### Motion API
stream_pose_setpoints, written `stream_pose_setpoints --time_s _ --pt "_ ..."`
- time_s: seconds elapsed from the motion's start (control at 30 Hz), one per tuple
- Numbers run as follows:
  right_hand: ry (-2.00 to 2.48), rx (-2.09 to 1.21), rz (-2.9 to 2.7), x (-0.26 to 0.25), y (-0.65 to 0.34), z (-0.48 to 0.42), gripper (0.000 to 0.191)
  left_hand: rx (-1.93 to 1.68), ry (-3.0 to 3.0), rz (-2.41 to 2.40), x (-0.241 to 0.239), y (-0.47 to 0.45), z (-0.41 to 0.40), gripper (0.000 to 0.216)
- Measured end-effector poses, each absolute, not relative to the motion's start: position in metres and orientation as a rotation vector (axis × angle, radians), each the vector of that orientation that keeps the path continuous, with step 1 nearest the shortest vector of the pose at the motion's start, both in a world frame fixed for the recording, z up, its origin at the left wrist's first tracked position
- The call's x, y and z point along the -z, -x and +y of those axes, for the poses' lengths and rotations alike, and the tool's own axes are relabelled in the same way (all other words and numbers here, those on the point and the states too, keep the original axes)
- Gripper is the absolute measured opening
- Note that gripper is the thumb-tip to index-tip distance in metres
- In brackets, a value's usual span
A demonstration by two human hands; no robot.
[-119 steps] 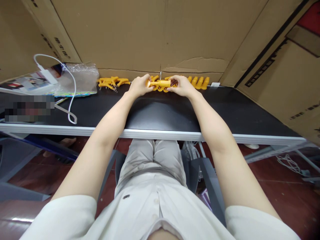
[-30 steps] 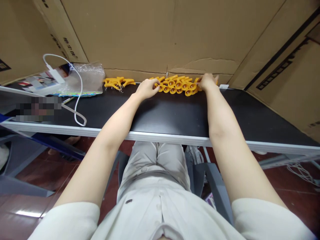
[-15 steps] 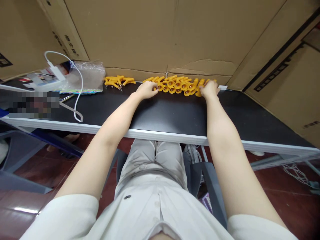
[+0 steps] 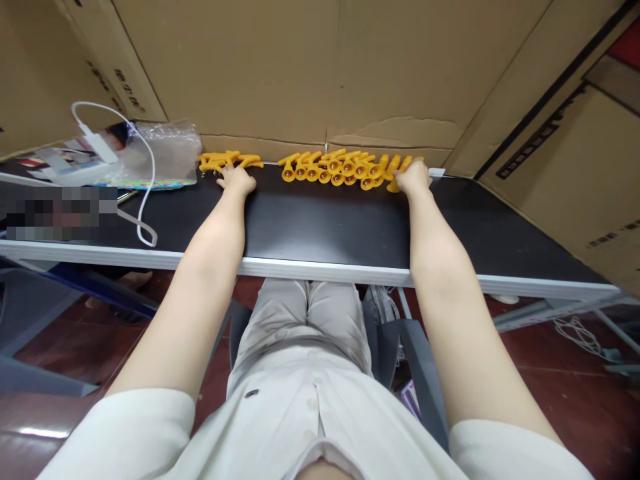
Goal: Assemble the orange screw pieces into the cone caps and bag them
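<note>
Several yellow horn-shaped pieces lie in overlapping rows against the cardboard, their round cupped ends facing me. At the right end of these rows, my right hand is closed around the outermost yellow pieces, partly covering them. Farther left is a smaller pile of yellow branching pieces with small metal clasps at their near ends. My left hand rests at the front of that pile with its fingers spread, touching or almost touching it; whether it touches cannot be made out.
A black tabletop with a pale metal edge runs across. Tall cardboard sheets stand behind and at the sides. On the left are a clear plastic bag, a white cable and a blurred-out patch. A white tag lies behind my right hand.
My left hand has moved left from the horn-shaped rows to the branching pile, and its fingers have spread. My right hand has stayed at the right end. The view has shifted slightly.
</note>
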State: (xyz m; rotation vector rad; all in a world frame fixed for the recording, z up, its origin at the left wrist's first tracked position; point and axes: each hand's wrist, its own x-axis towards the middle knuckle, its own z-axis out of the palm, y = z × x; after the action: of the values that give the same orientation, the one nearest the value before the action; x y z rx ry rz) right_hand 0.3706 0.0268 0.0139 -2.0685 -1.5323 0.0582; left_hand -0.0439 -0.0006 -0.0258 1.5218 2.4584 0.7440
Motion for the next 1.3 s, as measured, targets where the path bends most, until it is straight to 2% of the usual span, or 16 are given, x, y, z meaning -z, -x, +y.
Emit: stream_pose_setpoints --time_s 0.1,0.27,0.43,0.7,0.83,1.07,1.3 --pt "2.078 -0.075 -1.527 -0.014 -0.371 0.027 0.052 -0.747 -1.524 2.461 0.032 0.047 0.003 0.084" --pt "2.05 -0.092 -1.527 -0.01 -0.374 0.035 0.048 -0.784 -1.533 2.354 0.036 0.053 0.009 0.1" --pt "1.986 -0.128 -1.513 -0.005 -0.38 0.043 0.046 -0.831 -1.487 2.441 0.035 0.048 0.012 0.084" --pt "1.98 -0.147 -1.516 -0.005 -0.379 0.042 0.048 -0.676 -1.602 2.462 0.04 0.054 0.025 0.095" --pt "1.97 -0.135 -1.513 -0.002 -0.382 0.047 0.045 -0.6 -1.609 2.532 0.036 0.05 0.018 0.077" --pt "1.919 -0.129 -1.497 0.003 -0.386 0.057 0.032 -1.117 -1.485 2.508 0.027 0.046 0.012 0.046" --pt "1.859 -0.149 -1.504 0.006 -0.392 0.062 0.029 -1.434 -1.364 2.415 0.018 0.042 0.015 0.053"
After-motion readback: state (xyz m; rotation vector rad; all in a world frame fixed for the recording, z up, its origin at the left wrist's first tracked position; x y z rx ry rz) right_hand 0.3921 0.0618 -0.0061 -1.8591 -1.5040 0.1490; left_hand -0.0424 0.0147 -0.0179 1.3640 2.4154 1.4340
